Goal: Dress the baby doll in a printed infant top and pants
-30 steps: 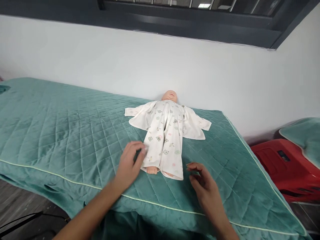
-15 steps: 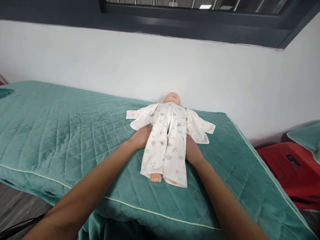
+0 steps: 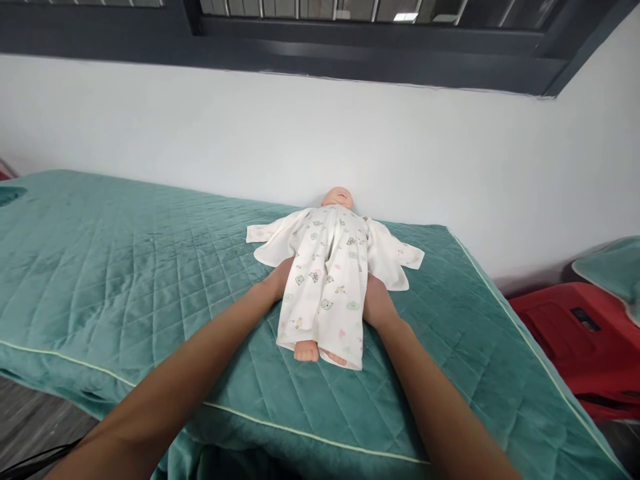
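Note:
A baby doll (image 3: 338,196) lies on its back on the green quilted bed cover (image 3: 165,267), head toward the wall. White printed trousers (image 3: 327,287) cover its front from near the neck down, and its feet (image 3: 306,351) show at the leg openings. A white jacket (image 3: 387,253) spreads out at both sides beneath, sleeves stretched outward. My left hand (image 3: 283,277) is against the trousers' left side, its fingers hidden at or under the cloth. On the right side my right hand (image 3: 377,301) reaches in likewise, with its fingers hidden by the fabric.
Behind the bed rises a white wall (image 3: 225,133) below a dark window frame (image 3: 350,57). A red plastic item (image 3: 565,333) stands off the bed's right edge, with green cloth (image 3: 610,270) over part of it. Dark cables (image 3: 40,457) lie at lower left.
My left hand has slid further in at the trousers, so its fingers no longer show. The view has shifted slightly; doll and jacket keep their places on the bed.

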A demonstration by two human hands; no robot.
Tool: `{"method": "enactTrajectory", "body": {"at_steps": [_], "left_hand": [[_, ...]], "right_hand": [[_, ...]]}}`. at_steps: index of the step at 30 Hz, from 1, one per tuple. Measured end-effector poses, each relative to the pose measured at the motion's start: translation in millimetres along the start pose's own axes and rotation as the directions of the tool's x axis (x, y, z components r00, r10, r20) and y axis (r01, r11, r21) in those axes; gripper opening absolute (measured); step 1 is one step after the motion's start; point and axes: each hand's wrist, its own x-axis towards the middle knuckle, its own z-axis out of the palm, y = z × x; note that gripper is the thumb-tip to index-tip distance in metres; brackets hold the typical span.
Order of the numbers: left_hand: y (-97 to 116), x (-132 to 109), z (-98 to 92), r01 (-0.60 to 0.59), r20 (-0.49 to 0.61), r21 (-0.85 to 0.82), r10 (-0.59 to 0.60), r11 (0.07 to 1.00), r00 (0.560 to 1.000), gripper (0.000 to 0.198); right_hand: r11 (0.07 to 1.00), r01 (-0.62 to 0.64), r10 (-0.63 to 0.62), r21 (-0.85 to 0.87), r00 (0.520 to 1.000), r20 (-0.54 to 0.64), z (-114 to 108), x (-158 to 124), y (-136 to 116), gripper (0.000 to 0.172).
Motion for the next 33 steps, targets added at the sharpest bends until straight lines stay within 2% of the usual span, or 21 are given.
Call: {"method": "enactTrajectory", "body": {"at_steps": [3, 5, 11, 16, 20, 25, 28, 30, 31, 33], "left_hand": [[2, -3, -0.6, -0.009, 0.042, 0.029, 0.008, 1.000, 0.999, 0.017], [0, -3, 1.2, 0.002, 0.043, 0.064, -0.005, 0.998, 0.999, 0.024], [-13, -6, 4.7, 0.033, 0.019, 0.194, -0.037, 0.980, 0.999, 0.009], [-7, -31, -5.3, -0.094, -0.033, 0.343, 0.112, 0.934, 0.993, 0.025], [-8, -47, -7.1, -0.140, -0.050, 0.352, 0.168, 0.925, 0.985, 0.024], [-19, -53, -5.2, -0.217, -0.067, 0.302, 0.248, 0.928, 0.966, 0.024], [-23, -53, -7.5, -0.166, -0.137, 0.179, 0.191, 0.970, 0.972, 0.026], [-28, -51, -9.5, -0.083, -0.259, 0.068, 0.098, 0.994, 0.961, 0.026], [-30, -49, -10.4, -0.014, -0.337, 0.017, 0.019, 1.000, 0.941, 0.026], [-38, -43, -11.7, 0.199, -0.477, -0.043, -0.195, 0.979, 0.857, 0.027]], "right_hand": [[0.992, 0.116, -0.116, -0.052, 0.993, -0.007, -6, -15, 0, 0.020], [0.991, 0.123, -0.124, -0.052, 0.992, -0.024, -8, -22, 0, 0.020], [0.994, 0.101, -0.100, 0.038, 0.994, -0.035, -9, -22, 2, 0.021], [0.987, 0.151, -0.148, 0.060, 0.988, -0.047, -8, -23, 4, 0.024], [0.978, 0.202, -0.201, 0.044, 0.979, -0.026, -8, -28, 5, 0.023], [0.978, 0.188, -0.186, 0.085, 0.982, -0.036, -9, -38, 4, 0.019], [0.982, 0.141, -0.135, 0.125, 0.989, -0.053, -11, -45, 1, 0.015], [0.973, 0.084, -0.063, 0.214, 0.993, -0.101, -12, -48, 0, 0.014], [0.959, 0.050, -0.010, 0.279, 0.990, -0.144, -12, -49, 1, 0.014], [0.910, -0.022, 0.137, 0.414, 0.959, -0.250, -12, -50, 5, 0.016]]}}
